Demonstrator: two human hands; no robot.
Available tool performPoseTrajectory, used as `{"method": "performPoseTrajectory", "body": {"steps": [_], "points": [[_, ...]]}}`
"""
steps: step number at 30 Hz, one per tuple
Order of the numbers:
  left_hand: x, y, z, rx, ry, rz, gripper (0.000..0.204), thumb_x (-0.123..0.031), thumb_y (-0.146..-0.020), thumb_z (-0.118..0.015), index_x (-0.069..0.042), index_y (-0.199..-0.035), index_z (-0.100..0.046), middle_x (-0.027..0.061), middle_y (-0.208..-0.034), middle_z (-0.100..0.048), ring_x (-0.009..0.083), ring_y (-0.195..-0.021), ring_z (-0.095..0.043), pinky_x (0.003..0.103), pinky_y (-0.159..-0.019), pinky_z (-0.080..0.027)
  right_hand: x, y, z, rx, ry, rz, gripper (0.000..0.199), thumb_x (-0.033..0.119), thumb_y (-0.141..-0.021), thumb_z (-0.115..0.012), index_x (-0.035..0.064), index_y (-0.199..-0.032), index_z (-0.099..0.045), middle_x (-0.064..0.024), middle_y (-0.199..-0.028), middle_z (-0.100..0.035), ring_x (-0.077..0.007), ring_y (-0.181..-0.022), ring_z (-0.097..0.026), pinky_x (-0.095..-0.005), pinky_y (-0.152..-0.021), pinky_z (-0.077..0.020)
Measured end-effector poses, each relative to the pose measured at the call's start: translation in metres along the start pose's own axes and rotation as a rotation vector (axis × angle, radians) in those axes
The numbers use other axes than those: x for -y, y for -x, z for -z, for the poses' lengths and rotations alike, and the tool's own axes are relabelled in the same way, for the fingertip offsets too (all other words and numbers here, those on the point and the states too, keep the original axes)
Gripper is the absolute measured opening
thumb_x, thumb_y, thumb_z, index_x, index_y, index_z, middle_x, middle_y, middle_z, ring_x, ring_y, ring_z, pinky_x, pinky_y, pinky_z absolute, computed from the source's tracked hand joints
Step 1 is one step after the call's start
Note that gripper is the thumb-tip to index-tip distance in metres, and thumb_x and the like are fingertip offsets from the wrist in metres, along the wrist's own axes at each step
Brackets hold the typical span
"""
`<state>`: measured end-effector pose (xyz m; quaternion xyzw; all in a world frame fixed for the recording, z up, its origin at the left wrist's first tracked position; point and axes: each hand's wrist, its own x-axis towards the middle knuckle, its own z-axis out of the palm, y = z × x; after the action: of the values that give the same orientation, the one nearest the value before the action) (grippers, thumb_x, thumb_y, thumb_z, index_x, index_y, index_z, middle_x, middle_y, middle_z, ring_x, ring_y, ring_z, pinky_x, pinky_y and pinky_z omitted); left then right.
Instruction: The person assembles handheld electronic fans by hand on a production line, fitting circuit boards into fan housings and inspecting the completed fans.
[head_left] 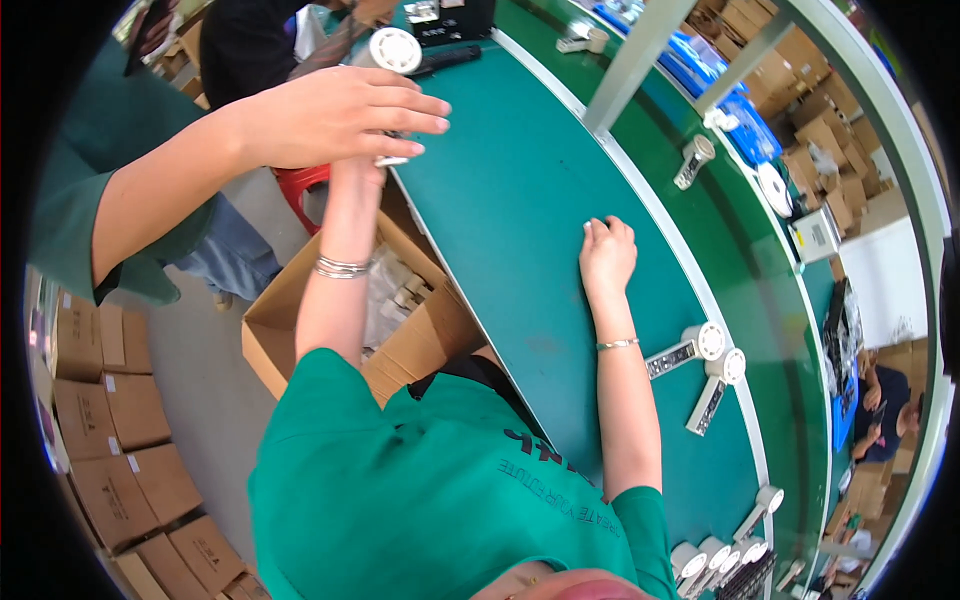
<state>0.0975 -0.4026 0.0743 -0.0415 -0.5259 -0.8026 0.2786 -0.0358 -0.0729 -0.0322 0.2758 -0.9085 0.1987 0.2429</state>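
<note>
My left hand [364,172] is at the table's left edge, mostly hidden behind another person's outstretched hand [340,115]. Its fingers do not show, so what it grips, if anything, stays unclear. A small white piece [392,160] pokes out beside it, under that person's fingers. Just beyond them is a white round-headed device [395,50]. My right hand [609,255] rests on the green tabletop [510,230] with its fingers curled closed and nothing seen in them. Nearest its forearm lie two white round-headed devices [708,342] [732,366], their slim handles showing exposed inner parts.
An open cardboard box [420,345] with bagged white parts stands below the table's left edge. Stacked cartons [110,430] line the left floor. Several more devices [715,555] sit at the lower right. A green belt [745,250] runs beyond the white rail; a metal post [635,65] rises there.
</note>
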Motion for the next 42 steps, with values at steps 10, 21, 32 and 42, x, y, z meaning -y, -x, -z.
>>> {"method": "performPoseTrajectory", "body": {"steps": [10,21,32,42], "points": [[0.026,0.017,-0.025,-0.047,-0.247,0.057,0.033,-0.022,-0.098,-0.043,-0.001,-0.122,-0.050,0.0085,-0.119,-0.058,0.0147,-0.104,-0.058,0.027,-0.080,-0.050,0.004,-0.012,0.006,0.118,-0.122,-0.095,0.006,0.008,-0.079,-0.062,0.0038,-0.083,-0.061,-0.0117,-0.100,-0.057,-0.0292,-0.100,-0.052,-0.0416,-0.084,-0.0425],[0.053,0.040,-0.083,-0.045,-0.440,0.140,0.071,-0.016,-0.085,-0.064,-0.005,-0.144,-0.025,0.0083,-0.088,-0.062,0.0095,-0.072,-0.057,0.023,-0.062,-0.046,0.040,-0.038,0.028,-0.040,-0.853,-0.205,0.004,0.002,-0.080,-0.061,0.0048,-0.081,-0.058,-0.0086,-0.099,-0.056,-0.0222,-0.096,-0.055,-0.0342,-0.081,-0.0456],[0.050,0.045,-0.103,0.093,-0.564,0.301,0.074,-0.024,-0.083,-0.066,-0.006,-0.144,-0.028,0.0106,-0.085,-0.063,0.0126,-0.073,-0.060,0.027,-0.064,-0.048,0.095,-0.083,0.079,0.037,-0.882,-0.032,0.004,0.006,-0.078,-0.064,0.0044,-0.081,-0.062,-0.0102,-0.110,-0.057,-0.0266,-0.110,-0.050,-0.0374,-0.093,-0.0411],[0.054,0.048,-0.088,0.075,-0.223,0.311,0.061,-0.013,-0.087,-0.061,-0.005,-0.141,-0.034,0.0072,-0.094,-0.064,0.0112,-0.077,-0.062,0.024,-0.065,-0.050,0.083,-0.086,0.083,-0.398,-0.338,0.083,0.018,0.006,-0.077,-0.064,0.0022,-0.091,-0.054,-0.0139,-0.103,-0.053,-0.0322,-0.103,-0.048,-0.0417,-0.089,-0.0394]]}}
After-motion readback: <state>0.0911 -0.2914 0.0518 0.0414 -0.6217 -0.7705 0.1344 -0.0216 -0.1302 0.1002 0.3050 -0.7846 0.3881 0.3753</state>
